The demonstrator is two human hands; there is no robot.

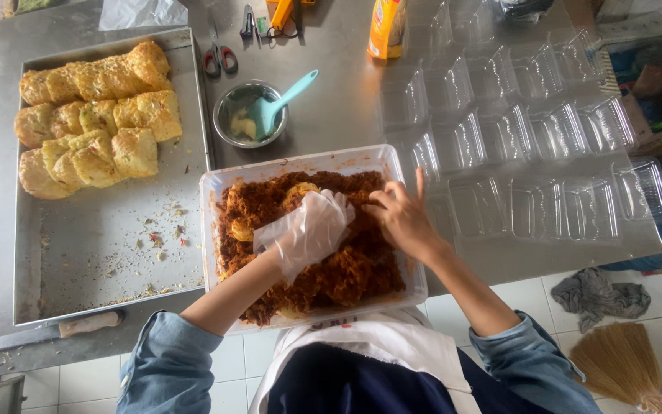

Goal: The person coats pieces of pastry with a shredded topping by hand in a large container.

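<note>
Bread roll [300, 193] sits half-buried in the brown shredded floss [339, 276] inside the clear plastic tub [411, 253], at the worktop [331, 115] edge nearest the person. Left hand [308, 230], in a thin plastic glove, presses down over the roll; its grip is loosely curled on the roll and floss, not a firm pinch. Right hand [401, 218], bare, has its fingertips dug into the floss beside it, index finger raised; whether it holds anything cannot be told. Roll looks soft, light and crushable, with a coating that floss sticks to, so best cupped from underneath across its width, not squeezed at the ends. Floss is loose, dry and sheds easily. More coated rolls [93, 123] lie on the metal tray [109, 253] to the left.
</note>
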